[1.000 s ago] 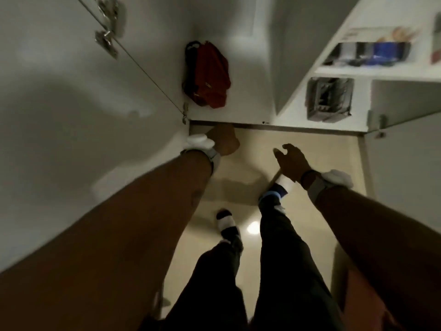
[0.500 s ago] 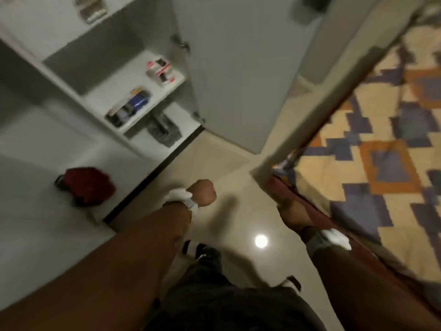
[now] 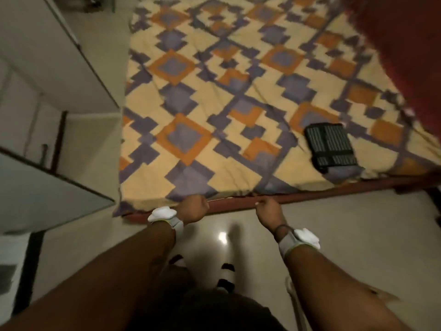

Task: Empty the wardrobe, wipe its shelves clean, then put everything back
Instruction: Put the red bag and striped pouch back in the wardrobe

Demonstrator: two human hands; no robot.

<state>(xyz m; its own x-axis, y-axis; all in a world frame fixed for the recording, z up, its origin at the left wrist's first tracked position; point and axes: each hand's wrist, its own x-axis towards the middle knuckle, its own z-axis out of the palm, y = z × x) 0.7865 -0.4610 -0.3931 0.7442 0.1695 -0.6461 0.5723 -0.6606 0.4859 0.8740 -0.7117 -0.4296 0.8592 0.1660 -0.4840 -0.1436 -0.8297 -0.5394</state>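
Lying on patterned bedspread (image 3: 214,91), black ribbed item (image 3: 331,145) (near its edge), glossy floor (image 3: 358,235)

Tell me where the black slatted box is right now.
Head view: the black slatted box lies on the patterned bedspread, right of centre near the bed's front edge, beyond the right hand.

The room is dimly lit, with a warm yellowish cast. A small bright glare spot (image 3: 222,236) is reflected on the glossy floor (image 3: 346,235), and a soft shadow is cast just beside it. The whole picture is softened by motion blur. The bed (image 3: 214,111) pattern is smeared toward its far edge, and the wardrobe (image 3: 35,56) is left vague. Straight lines are bowed toward the corners. The forearms (image 3: 119,283) are rendered dark and underexposed.
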